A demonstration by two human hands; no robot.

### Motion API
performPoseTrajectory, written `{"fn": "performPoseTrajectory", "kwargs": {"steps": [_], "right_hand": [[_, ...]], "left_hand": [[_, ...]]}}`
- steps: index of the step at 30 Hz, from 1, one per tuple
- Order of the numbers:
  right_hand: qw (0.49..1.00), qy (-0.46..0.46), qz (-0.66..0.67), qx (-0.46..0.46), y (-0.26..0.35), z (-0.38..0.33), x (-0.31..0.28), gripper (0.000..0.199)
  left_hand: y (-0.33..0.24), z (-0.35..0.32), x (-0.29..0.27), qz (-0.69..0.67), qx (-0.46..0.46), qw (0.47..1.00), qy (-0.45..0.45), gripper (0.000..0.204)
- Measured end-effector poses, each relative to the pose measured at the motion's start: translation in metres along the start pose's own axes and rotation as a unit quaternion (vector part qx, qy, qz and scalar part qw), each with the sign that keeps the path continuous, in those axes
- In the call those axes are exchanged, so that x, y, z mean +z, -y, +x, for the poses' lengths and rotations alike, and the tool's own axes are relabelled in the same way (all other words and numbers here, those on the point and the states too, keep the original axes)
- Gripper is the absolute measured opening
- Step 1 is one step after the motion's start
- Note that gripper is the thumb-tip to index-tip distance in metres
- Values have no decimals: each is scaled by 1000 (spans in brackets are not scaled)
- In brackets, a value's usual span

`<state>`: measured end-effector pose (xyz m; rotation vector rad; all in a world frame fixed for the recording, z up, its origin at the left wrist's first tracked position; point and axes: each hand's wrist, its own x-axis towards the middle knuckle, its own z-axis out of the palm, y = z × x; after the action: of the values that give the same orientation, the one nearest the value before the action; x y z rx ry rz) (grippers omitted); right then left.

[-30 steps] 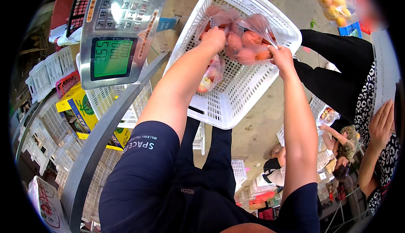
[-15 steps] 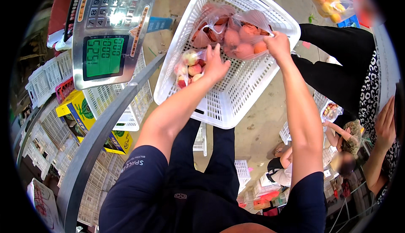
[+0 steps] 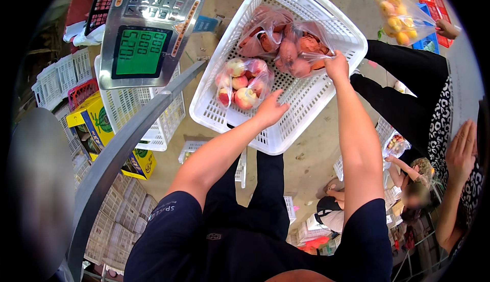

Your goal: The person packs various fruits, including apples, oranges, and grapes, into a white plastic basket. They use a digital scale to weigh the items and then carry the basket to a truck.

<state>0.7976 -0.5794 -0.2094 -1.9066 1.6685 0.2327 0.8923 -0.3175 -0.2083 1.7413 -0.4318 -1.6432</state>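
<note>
The white crate (image 3: 302, 107) is the biggest thing under my fingers, a tapered box with slotted walls, and both my hands reach in over its near side. Out to the left of my left fingers, beyond the crate, is the scale (image 3: 153, 31), silver with a green display.

Three clear bags lie in the crate. The held bag (image 3: 298, 60) sits just left of my right hand (image 3: 335, 66), whose fingers are closed on its gathered plastic, pulling a corner into tight creases. Its fruit is orange-red, round and packed close, some paler and pinkish through the film. The far bag (image 3: 261, 36) touches it, straight ahead of my left fingers: similar fruit, a deeper red-brown in places, the plastic crumpled and shiny.

The near bag (image 3: 244, 84) is just left of my left hand (image 3: 271, 111), whose fingers are spread wide; whether they brush the plastic I cannot tell. Smallest of the lot are its fruits (image 3: 245, 98), cream and yellow with crimson blushes, showing plainly through the thin film.
</note>
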Motion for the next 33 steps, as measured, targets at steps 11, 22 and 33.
{"fn": "performPoseTrajectory", "kwargs": {"steps": [11,22,33], "right_hand": [[971,-134,115,-161,7,-100,-31,55],[971,208,-16,-116,-198,-352,-25,28],[931,316,142,111,-309,-446,-70,14]], "left_hand": [[-5,-114,-31,92,74,992,-53,55],[6,-270,-21,181,1,975,-132,46],[22,-303,6,223,-11,955,-198,39]]}}
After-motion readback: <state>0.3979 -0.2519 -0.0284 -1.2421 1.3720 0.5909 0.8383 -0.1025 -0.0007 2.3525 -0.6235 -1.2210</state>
